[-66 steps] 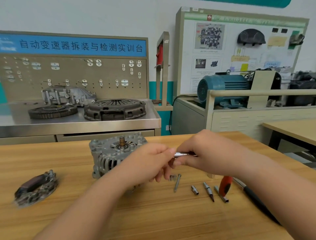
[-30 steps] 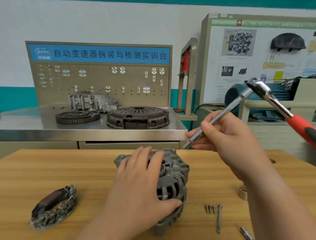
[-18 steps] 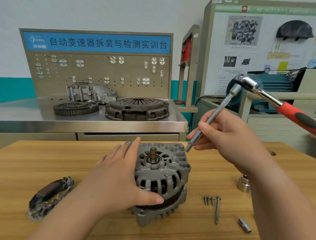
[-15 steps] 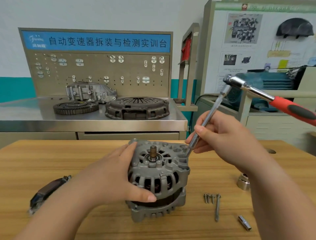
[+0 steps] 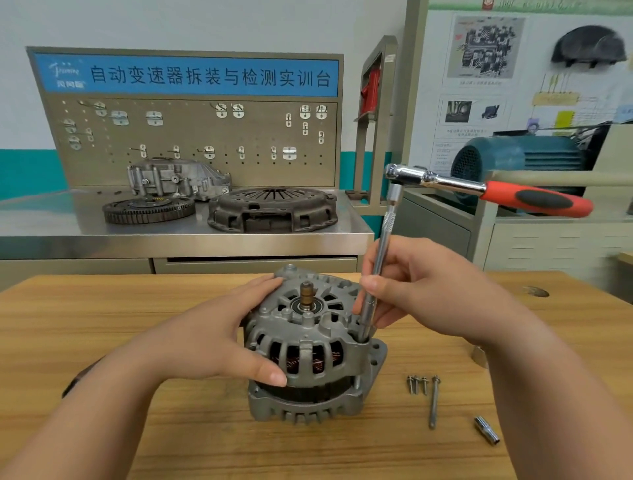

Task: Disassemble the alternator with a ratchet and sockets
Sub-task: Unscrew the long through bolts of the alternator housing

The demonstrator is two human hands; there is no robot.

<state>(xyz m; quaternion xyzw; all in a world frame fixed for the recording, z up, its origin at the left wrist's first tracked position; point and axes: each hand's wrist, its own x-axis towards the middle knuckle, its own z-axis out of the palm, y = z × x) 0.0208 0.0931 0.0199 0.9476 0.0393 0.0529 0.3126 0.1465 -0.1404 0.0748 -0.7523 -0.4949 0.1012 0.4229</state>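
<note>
Now that the ratchet extension (image 5: 383,246) is lowered upright onto the alternator (image 5: 308,346), held on the tabletop (image 5: 137,325) by the left hand (image 5: 212,339), loosening can probably be started; the extension is pinched by the right hand (image 5: 421,291).

Ahead of you, blue banner (image 5: 191,77) across top of pegboard (image 5: 191,144): white characters 自动变速器拆装与检测实训台. At banner's left end, white script logo (image 5: 66,73) with small characters under it, too blurred for you to read. To your right, display board (image 5: 424,102): captions under diagrams, too small to read. Green strip (image 5: 531,4) along its top edge carries print, cut off, illegible.
</note>
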